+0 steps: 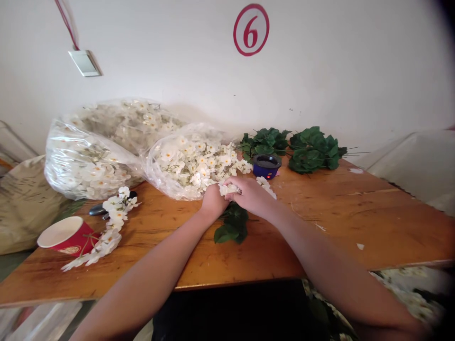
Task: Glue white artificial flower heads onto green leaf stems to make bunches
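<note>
Both of my hands meet over the middle of the table. My left hand (pixel 214 201) is closed around the lower part of an artificial white flower spray (pixel 229 189); its fingertips are mostly hidden. From the right, my right hand (pixel 250 193) pinches the same spray, with white petals showing between the two hands. Green artificial leaves (pixel 232 226) hang just beneath my hands; whether they are joined to the spray is hidden. More white blossoms (pixel 266 186) show just beyond my right hand.
An open plastic bag (pixel 174 187) of white flowers and a fuller bag (pixel 81 163) stand behind. A small blue pot (pixel 266 166) with a red light sits near leaf bunches (pixel 313 150). At left are a red paper cup (pixel 67 235) and a loose flower spray (pixel 113 225).
</note>
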Demonstrator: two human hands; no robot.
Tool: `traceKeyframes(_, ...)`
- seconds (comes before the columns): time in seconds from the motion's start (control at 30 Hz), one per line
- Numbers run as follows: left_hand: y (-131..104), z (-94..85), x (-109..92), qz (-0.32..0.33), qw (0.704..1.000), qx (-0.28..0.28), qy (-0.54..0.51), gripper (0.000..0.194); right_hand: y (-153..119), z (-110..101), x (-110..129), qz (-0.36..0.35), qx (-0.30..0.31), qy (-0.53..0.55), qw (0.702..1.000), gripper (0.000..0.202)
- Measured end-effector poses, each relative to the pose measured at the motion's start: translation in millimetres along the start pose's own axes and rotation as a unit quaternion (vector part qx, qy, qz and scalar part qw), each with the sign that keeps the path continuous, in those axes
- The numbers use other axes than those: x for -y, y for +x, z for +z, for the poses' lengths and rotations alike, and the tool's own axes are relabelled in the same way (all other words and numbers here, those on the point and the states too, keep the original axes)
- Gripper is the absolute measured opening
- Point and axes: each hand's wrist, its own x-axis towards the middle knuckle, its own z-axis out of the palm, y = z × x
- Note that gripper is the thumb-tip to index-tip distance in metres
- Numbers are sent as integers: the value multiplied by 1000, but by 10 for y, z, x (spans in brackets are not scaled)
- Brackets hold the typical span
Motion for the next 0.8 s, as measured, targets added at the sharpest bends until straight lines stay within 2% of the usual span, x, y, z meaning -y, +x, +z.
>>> traceKeyframes(0.1, -4, 13, -27, 6, 1000, -3, 19, 11, 21, 32, -25, -23, -9, 23, 999, 8)
traceKeyframes(0.23, 4, 49, -102, 51, 999, -11, 3, 14, 47, -9, -89, -41, -51, 57, 996, 14)
traceKeyframes(0.3, -16, 44, -156, 68, 996, -44, -20, 11, 62, -99, -147, -26, -102, 97, 990, 16)
traceKeyframes(0.37, -67, 2, -219, 105, 989, -99, -33, 27, 79, -222, -220, -2, -171, 167, 971, 19)
traceKeyframes(0.43, -141, -74, -286, 203, 971, -130, -3, 26, 95, -346, -299, 19, -240, 248, 938, 22)
traceKeyframes(0.5, -224, -144, -353, 318, 943, -88, 52, 14, 113, -439, -371, 38, -284, 318, 904, 24)
traceKeyframes(0.6, -322, -138, -430, 419, 897, 48, 132, 20, 146, -489, -452, 65, -300, 383, 871, 25)
traceKeyframes(0.67, -351, -41, -445, 422, 882, 113, 178, 24, 170, -477, -489, 81, -294, 402, 863, 26)
traceKeyframes(0.7, -353, 24, -439, 407, 882, 129, 199, 24, 181, -465, -503, 87, -292, 406, 862, 26)
traceKeyframes(0.8, -327, 206, -393, 341, 894, 137, 256, 22, 200, -431, -530, 103, -280, 412, 861, 27)
